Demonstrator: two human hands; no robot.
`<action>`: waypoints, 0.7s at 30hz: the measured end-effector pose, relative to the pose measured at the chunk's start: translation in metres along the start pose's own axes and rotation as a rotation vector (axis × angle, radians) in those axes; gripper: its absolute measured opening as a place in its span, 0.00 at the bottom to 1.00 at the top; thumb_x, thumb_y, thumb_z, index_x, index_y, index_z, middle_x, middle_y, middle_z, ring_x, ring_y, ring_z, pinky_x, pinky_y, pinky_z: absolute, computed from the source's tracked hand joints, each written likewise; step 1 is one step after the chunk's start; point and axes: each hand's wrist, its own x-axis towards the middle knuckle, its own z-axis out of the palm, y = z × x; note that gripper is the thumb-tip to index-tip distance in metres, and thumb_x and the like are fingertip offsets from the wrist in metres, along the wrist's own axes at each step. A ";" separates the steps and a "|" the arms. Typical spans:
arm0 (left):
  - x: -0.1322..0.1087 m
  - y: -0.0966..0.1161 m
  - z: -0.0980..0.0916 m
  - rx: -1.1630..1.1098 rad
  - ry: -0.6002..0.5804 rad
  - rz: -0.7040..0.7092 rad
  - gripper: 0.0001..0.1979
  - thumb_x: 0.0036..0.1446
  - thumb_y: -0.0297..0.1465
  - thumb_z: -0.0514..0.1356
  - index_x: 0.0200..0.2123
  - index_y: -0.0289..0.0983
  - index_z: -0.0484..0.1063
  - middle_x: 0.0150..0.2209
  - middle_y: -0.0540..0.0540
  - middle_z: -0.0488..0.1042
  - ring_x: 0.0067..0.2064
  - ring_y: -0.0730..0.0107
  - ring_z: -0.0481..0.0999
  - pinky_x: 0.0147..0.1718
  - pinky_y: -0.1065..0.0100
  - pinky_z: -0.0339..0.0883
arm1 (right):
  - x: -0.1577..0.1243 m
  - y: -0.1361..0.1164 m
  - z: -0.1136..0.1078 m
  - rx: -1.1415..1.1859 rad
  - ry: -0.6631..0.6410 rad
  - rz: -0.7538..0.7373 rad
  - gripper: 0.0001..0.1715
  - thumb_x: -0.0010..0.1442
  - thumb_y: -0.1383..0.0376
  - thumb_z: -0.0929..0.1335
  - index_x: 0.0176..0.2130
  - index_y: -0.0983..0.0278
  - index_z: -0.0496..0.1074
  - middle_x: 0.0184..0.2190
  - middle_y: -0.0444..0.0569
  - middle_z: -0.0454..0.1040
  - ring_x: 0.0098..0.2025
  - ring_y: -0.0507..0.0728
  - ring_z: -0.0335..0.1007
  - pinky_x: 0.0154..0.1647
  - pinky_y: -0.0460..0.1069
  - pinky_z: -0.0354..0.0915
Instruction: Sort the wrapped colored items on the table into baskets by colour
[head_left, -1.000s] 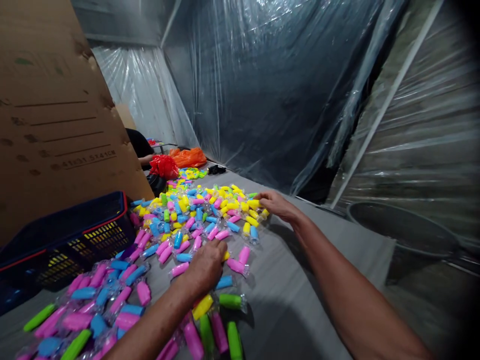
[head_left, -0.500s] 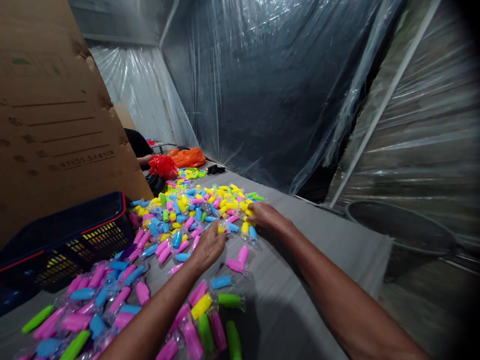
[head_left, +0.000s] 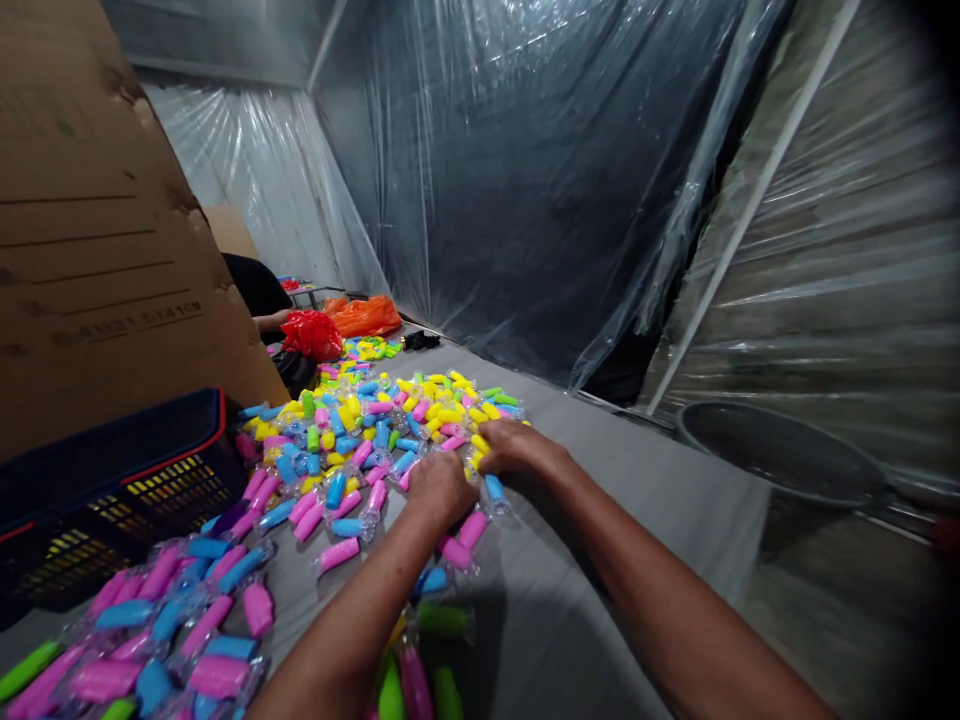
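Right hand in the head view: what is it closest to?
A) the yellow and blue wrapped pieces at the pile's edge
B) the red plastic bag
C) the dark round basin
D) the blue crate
A: the right hand lies at the pile's near edge, its fingers by the yellow and blue wrapped pieces.

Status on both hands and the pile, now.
Left hand, right hand: side by side on the pile of clear-wrapped coloured tubes. Grip not clear. Dark blue crate beside the pile, on the left.
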 end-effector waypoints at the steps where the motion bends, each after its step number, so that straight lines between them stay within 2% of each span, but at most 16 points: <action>1: -0.001 -0.004 -0.001 -0.048 0.008 -0.008 0.09 0.43 0.33 0.59 0.29 0.34 0.71 0.35 0.33 0.74 0.44 0.46 0.72 0.41 0.57 0.63 | -0.001 -0.001 -0.001 -0.006 -0.006 -0.006 0.23 0.43 0.61 0.70 0.40 0.69 0.72 0.36 0.58 0.73 0.37 0.63 0.69 0.27 0.48 0.57; 4: -0.003 -0.018 -0.009 -0.276 0.025 -0.034 0.07 0.43 0.34 0.58 0.22 0.35 0.66 0.26 0.40 0.71 0.35 0.55 0.74 0.33 0.63 0.64 | -0.003 0.000 -0.002 -0.001 -0.021 -0.037 0.23 0.45 0.59 0.69 0.40 0.68 0.72 0.37 0.57 0.73 0.37 0.63 0.69 0.27 0.48 0.57; 6: -0.007 -0.025 -0.017 -0.466 0.019 -0.064 0.09 0.47 0.36 0.54 0.22 0.37 0.62 0.21 0.46 0.66 0.26 0.65 0.71 0.24 0.69 0.62 | -0.003 0.003 -0.003 0.017 -0.031 -0.057 0.23 0.47 0.58 0.68 0.42 0.67 0.71 0.38 0.55 0.73 0.37 0.61 0.69 0.27 0.47 0.57; 8: -0.013 -0.029 -0.024 -0.650 0.023 -0.096 0.11 0.51 0.39 0.48 0.24 0.38 0.59 0.19 0.50 0.63 0.21 0.72 0.67 0.19 0.73 0.59 | -0.004 0.004 -0.002 0.033 -0.040 -0.072 0.23 0.48 0.58 0.68 0.42 0.67 0.71 0.38 0.54 0.73 0.36 0.60 0.69 0.27 0.46 0.57; 11: -0.027 -0.035 -0.036 -0.834 0.068 -0.120 0.12 0.52 0.40 0.41 0.26 0.38 0.55 0.22 0.50 0.63 0.21 0.74 0.67 0.19 0.73 0.62 | -0.004 0.001 0.000 0.048 -0.032 -0.094 0.24 0.47 0.58 0.68 0.43 0.67 0.70 0.39 0.55 0.73 0.37 0.60 0.68 0.28 0.46 0.56; 14: -0.038 -0.053 -0.055 -0.848 0.163 -0.118 0.14 0.51 0.42 0.42 0.27 0.38 0.57 0.23 0.48 0.64 0.21 0.73 0.67 0.17 0.73 0.59 | -0.002 -0.002 0.003 0.077 -0.017 -0.120 0.23 0.47 0.59 0.67 0.43 0.67 0.70 0.39 0.54 0.72 0.37 0.60 0.68 0.28 0.46 0.56; 17: -0.042 -0.091 -0.095 -0.696 0.352 -0.112 0.17 0.50 0.45 0.47 0.28 0.37 0.61 0.21 0.50 0.64 0.20 0.73 0.63 0.17 0.73 0.56 | 0.003 0.001 0.010 0.114 -0.016 -0.140 0.20 0.48 0.61 0.66 0.42 0.66 0.70 0.35 0.52 0.73 0.34 0.59 0.69 0.26 0.46 0.56; 21: -0.051 -0.160 -0.172 -0.328 0.685 -0.140 0.14 0.51 0.43 0.51 0.34 0.38 0.62 0.28 0.50 0.67 0.30 0.71 0.67 0.27 0.73 0.60 | 0.015 0.008 0.023 0.161 0.019 -0.154 0.20 0.46 0.64 0.67 0.42 0.65 0.72 0.34 0.53 0.74 0.34 0.60 0.69 0.27 0.47 0.57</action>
